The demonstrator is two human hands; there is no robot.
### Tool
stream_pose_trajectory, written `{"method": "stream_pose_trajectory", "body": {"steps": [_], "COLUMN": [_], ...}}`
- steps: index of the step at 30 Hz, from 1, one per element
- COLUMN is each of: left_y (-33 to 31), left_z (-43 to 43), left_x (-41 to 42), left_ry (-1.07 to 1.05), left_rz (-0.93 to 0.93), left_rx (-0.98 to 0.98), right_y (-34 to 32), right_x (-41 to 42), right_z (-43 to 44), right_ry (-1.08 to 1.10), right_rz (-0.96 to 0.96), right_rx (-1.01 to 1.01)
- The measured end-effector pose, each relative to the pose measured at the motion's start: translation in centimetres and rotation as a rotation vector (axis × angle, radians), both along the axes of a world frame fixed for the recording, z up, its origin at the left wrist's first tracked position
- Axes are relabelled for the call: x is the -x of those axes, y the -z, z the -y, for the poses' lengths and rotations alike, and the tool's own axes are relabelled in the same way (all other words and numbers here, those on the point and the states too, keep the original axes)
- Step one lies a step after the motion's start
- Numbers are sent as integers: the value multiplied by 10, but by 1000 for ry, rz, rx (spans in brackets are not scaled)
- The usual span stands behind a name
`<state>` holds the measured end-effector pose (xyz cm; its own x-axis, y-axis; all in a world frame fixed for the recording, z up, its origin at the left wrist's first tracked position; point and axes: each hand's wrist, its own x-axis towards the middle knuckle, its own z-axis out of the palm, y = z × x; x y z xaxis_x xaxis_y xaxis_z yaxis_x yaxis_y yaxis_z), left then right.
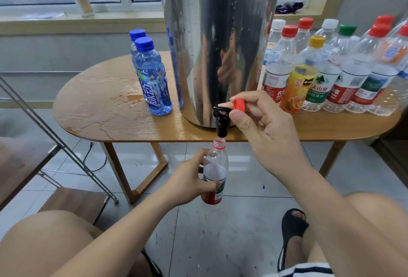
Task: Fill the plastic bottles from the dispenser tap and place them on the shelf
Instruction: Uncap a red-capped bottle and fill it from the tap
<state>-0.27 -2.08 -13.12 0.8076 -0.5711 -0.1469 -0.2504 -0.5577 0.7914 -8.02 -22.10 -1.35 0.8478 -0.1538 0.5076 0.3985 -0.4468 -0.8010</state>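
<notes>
My left hand [192, 180] is wrapped round the clear plastic bottle [217, 166]. It has a red-white label and an open neck, and I hold it upright directly under the black tap [220, 125], below the table edge. I can't read its fill level. My right hand [267, 130] pinches the red cap [239, 104] between thumb and forefinger, just beside the tap lever. The dispenser [218, 44] is a polished steel drum with droplets on its wall. Two blue-capped bottles [155, 82] to its left look full. On its right is a row of capped bottles [344, 73], one orange [295, 91]. The wood-grain table [92, 108] has puddles on it.
</notes>
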Motion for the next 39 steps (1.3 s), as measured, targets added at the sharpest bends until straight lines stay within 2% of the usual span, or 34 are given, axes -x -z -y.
{"method": "stream_pose_trajectory", "body": {"steps": [11,39], "left_y": [2,2], "left_z": [6,9], "left_x": [-2,-1], "left_ry": [-6,-5], "left_rz": [17,13], "left_rx": [-59,-16], "right_y": [1,1], "right_x": [1,1], "right_z": [-1,-1], "right_ry": [2,5], "right_rz": [-10,-16], "right_rx": [-7,-9]}}
